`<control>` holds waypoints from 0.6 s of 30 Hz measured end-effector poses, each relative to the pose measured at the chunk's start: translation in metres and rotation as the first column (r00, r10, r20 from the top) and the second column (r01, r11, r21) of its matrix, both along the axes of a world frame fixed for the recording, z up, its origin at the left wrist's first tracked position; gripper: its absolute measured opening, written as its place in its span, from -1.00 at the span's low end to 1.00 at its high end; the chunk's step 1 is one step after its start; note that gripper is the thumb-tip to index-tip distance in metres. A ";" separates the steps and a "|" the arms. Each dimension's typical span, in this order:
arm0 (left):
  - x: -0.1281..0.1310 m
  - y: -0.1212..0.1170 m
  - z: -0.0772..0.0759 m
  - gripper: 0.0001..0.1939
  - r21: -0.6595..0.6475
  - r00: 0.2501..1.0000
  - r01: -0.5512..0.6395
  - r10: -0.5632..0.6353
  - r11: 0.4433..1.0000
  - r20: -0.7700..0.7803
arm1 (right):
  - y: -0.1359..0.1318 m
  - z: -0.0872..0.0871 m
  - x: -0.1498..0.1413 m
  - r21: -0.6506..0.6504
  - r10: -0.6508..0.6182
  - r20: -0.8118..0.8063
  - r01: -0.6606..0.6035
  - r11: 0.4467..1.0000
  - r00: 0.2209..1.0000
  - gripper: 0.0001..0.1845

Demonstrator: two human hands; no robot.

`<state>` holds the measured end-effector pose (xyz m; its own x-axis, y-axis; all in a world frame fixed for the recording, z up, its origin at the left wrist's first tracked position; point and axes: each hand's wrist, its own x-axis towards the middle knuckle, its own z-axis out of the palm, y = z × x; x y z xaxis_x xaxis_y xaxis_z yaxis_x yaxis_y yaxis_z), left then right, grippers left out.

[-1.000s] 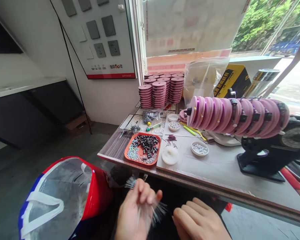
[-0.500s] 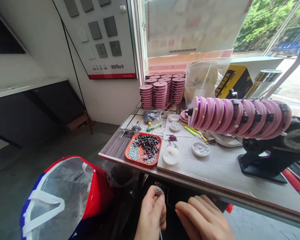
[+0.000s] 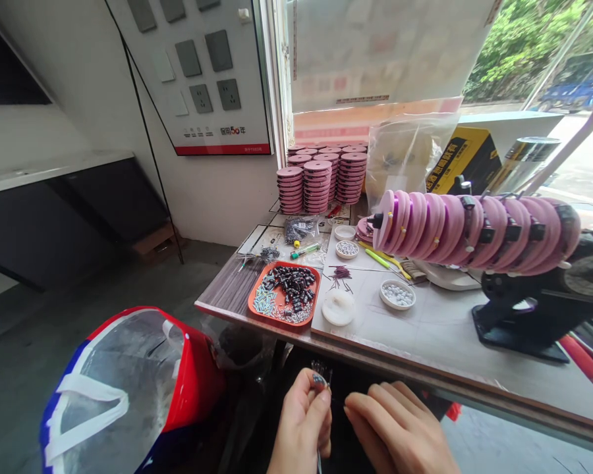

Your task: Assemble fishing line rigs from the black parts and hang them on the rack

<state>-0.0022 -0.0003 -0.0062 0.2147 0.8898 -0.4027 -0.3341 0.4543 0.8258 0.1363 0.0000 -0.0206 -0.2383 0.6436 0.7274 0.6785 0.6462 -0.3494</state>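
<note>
Low in front of the table edge, my left hand (image 3: pixel 304 418) is closed, thumb and index finger pinched together. A small dark patterned patch shows at the index fingertip; I cannot tell whether it is a nail or a held part. Below this hand a thin, pale rod-like end (image 3: pixel 319 462) pokes out. My right hand (image 3: pixel 400 424) is just to the right, fingers curled and pressed together, what they hold being hidden. Between the hands there is a narrow gap. Behind the left hand's fingertips hang several fine shiny bits (image 3: pixel 321 368), too small to name.
On the table are an orange tray (image 3: pixel 251 299) of black parts and small beads, a white round lump (image 3: pixel 338 308), and a dish of white beads (image 3: pixel 398 294). Pink spools (image 3: pixel 420 227) sit on a black stand (image 3: pixel 518 329). A red-blue bag (image 3: pixel 192 382) stands left.
My left hand has shifted slightly right and its fingertips are turned a little. My right hand has barely moved. A thin light line seen between the hands before is now hardly visible.
</note>
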 end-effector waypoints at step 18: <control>0.002 -0.001 -0.003 -0.63 0.294 0.922 -0.163 0.252 0.942 -0.295 | 0.000 0.004 0.000 -0.061 -0.023 -0.039 0.021 0.998 0.999 -0.75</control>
<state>-0.0005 -0.0014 -0.0093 -0.0890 0.9818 -0.1680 -0.0915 0.1599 0.9829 0.1365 -0.0004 -0.0165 -0.1957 0.6913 0.6955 0.6772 0.6083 -0.4140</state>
